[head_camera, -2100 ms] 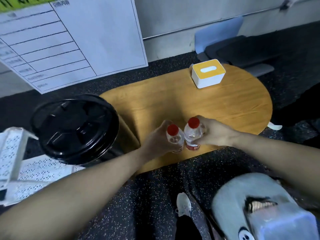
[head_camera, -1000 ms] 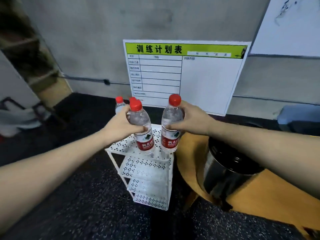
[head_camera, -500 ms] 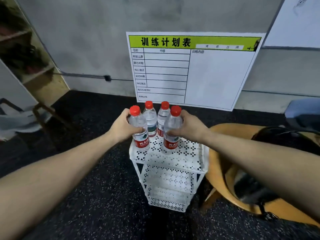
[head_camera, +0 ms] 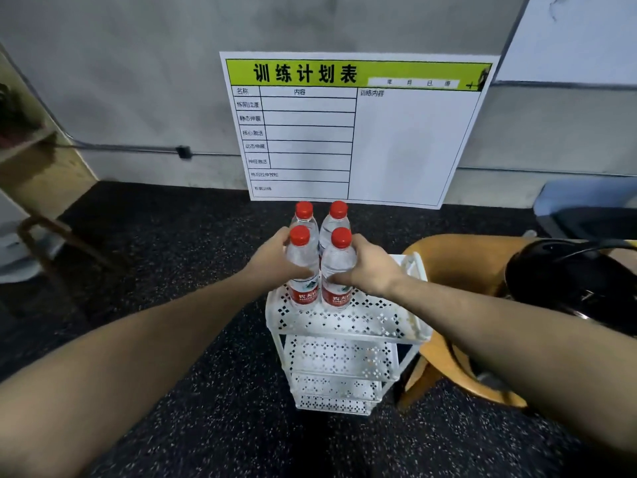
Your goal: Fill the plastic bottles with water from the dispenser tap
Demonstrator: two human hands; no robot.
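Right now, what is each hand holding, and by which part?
The left hand grips the front left bottle around its upper body; the right hand grips the front right bottle likewise, above the red labels.

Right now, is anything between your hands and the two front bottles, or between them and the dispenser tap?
Nothing between: left hand grips the front left bottle, right hand the front right bottle. No dispenser tap is in view, so that path can't be judged.
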